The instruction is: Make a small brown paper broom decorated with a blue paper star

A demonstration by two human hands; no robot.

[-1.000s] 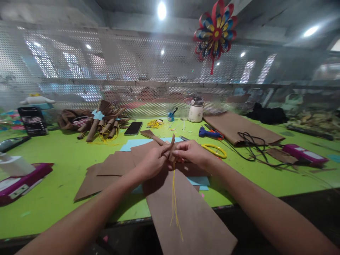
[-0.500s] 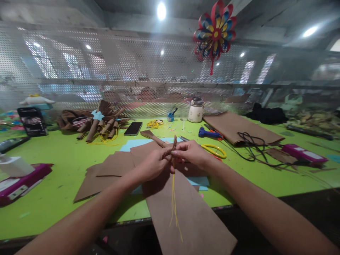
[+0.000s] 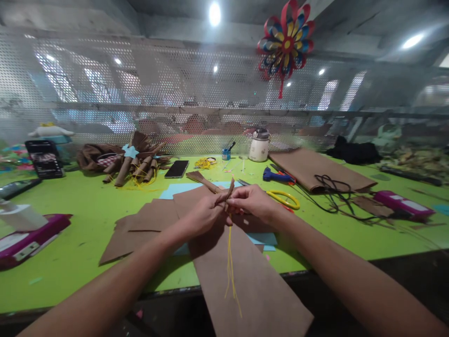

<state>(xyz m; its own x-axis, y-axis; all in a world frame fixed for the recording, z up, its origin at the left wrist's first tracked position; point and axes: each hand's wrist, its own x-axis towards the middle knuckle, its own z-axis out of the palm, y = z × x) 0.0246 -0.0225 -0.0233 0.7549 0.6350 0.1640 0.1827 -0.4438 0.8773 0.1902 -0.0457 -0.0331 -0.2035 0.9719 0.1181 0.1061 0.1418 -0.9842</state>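
My left hand [image 3: 205, 213] is closed round a twisted strip of brown paper [image 3: 230, 188], whose end sticks up past the fingers. Against the same paper, the fingertips of my right hand [image 3: 250, 201] pinch from the other side. Yellow string [image 3: 229, 271] hangs down from between the hands; where it is fastened is hidden. Below lies a long brown paper sheet [image 3: 242, 281] that reaches over the table's front edge. Just behind my left hand rests a rolled brown paper piece with a fanned end [image 3: 201, 180].
Scissors with yellow handles [image 3: 286, 199] and a blue glue gun [image 3: 277, 175] lie to the right. Black cable [image 3: 333, 196] runs toward a purple power strip [image 3: 403, 204]. Brown paper rolls [image 3: 124, 173], a phone [image 3: 176, 169] and a bottle [image 3: 258, 146] stand or lie behind.
The fingers have shifted only slightly on the twisted paper. Both hands stay in nearly the same place, and the view has moved a little.
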